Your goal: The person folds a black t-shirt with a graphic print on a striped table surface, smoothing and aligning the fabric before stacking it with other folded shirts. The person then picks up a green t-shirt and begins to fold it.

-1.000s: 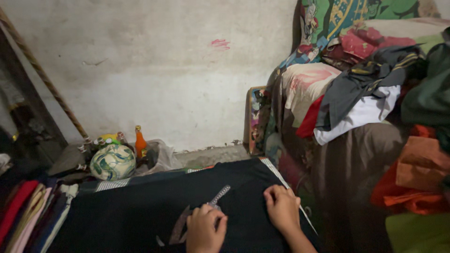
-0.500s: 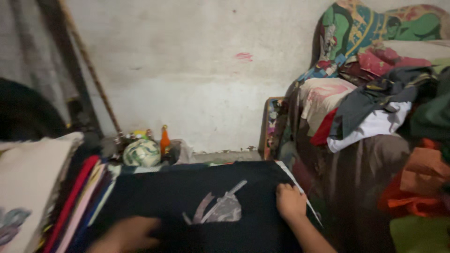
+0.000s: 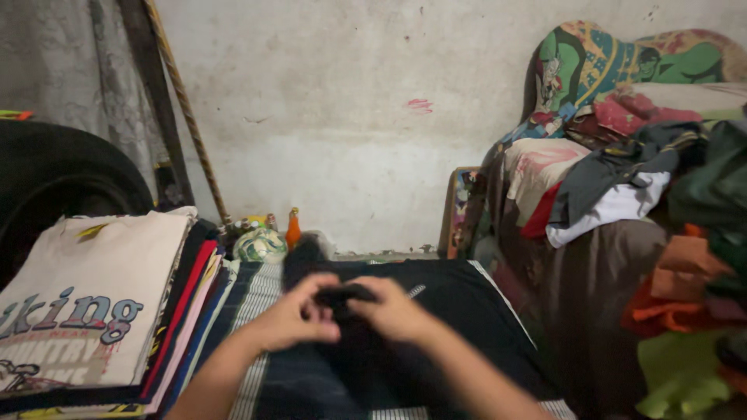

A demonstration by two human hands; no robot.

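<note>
Both hands meet over the middle of a black garment (image 3: 459, 311) spread flat in front of the person: the left hand (image 3: 294, 317) and the right hand (image 3: 393, 311) have their fingers curled in and pinch a bunched fold of the same dark cloth between them, lifted a little off the flat part, though motion blur hides the exact grip. Just beyond the right hand a small pale printed mark (image 3: 416, 291) shows on the fabric. Under the forearms lies a striped cloth (image 3: 261, 292) in dark and white bands. To the left of the left hand stands a stack of folded shirts (image 3: 93, 303), a cream one with a print on top. Beyond the hands, by the wall, sit a green-patterned ball (image 3: 260, 246) and an orange bottle (image 3: 293, 229). Well to the right of the right hand rises a heap of loose clothes (image 3: 622, 179)
</note>
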